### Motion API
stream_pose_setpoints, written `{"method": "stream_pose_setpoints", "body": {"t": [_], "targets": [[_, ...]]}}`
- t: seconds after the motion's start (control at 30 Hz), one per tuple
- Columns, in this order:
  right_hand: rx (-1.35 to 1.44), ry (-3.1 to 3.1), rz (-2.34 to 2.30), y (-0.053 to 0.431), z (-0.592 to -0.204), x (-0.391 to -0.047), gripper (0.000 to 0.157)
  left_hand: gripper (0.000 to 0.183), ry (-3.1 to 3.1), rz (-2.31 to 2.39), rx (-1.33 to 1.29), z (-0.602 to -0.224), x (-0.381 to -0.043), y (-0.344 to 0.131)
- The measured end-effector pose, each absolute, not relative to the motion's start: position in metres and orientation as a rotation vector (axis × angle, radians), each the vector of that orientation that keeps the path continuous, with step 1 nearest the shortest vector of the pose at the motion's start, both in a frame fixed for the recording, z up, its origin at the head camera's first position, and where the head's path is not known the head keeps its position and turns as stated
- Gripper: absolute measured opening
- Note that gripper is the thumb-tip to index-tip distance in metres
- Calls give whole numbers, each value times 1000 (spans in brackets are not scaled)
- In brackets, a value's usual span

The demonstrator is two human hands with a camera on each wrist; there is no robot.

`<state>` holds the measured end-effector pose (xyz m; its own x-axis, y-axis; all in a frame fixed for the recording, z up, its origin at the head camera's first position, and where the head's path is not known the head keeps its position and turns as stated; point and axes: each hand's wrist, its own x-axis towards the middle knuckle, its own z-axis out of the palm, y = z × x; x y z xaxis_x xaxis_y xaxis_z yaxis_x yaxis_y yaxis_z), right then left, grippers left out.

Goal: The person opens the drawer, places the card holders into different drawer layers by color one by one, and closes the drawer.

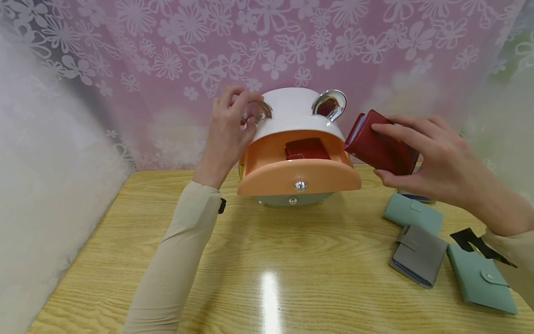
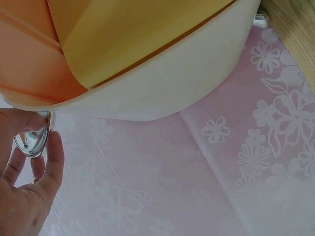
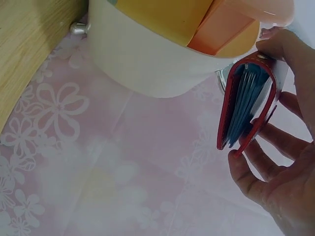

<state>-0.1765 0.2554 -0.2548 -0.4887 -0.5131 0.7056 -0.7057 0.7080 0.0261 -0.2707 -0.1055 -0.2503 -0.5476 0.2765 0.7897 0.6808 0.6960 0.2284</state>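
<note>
A white storage box [image 1: 292, 107] with two shiny silver ears stands at the back of the table, its orange drawer [image 1: 269, 180] pulled out. Inside that drawer lies a red card holder [image 1: 314, 149]. My left hand [image 1: 227, 132] grips the left silver ear [image 2: 34, 140], thumb on one side and fingers on the other. To the right of the box, my right hand [image 1: 442, 155] holds another red card holder [image 1: 385, 148] in the air between thumb and fingers. Clear card sleeves [image 3: 246, 98] show at its open edge in the right wrist view.
On the right of the wooden table [image 1: 233, 278] lie a pale green wallet [image 1: 410, 211], a grey card holder [image 1: 419, 257] and a larger green one [image 1: 479, 280]. Another item is partly hidden beneath my right hand. A pale green drawer [image 1: 275, 200] sits below the orange one. Behind hangs a flowered pink cloth [image 1: 187, 69].
</note>
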Motion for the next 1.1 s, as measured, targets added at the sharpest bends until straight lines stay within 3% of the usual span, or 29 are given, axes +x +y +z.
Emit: {"method": "stream_pose_setpoints", "body": {"t": [0.23, 0.4, 0.6, 1.1], "targets": [[969, -2246, 428, 249, -248, -179, 83, 32, -2142, -683, -728, -250, -271, -106], [1015, -2271, 492, 245, -243, -183, 70, 33, -2127, -684, -742, -251, -272, -106], [1065, -2288, 563, 240, -239, -189, 85, 33, -2122, -684, -746, -251, -273, -105], [1161, -2314, 694, 236, -237, -197, 83, 34, -2125, -668, -748, -250, -272, -106]]}}
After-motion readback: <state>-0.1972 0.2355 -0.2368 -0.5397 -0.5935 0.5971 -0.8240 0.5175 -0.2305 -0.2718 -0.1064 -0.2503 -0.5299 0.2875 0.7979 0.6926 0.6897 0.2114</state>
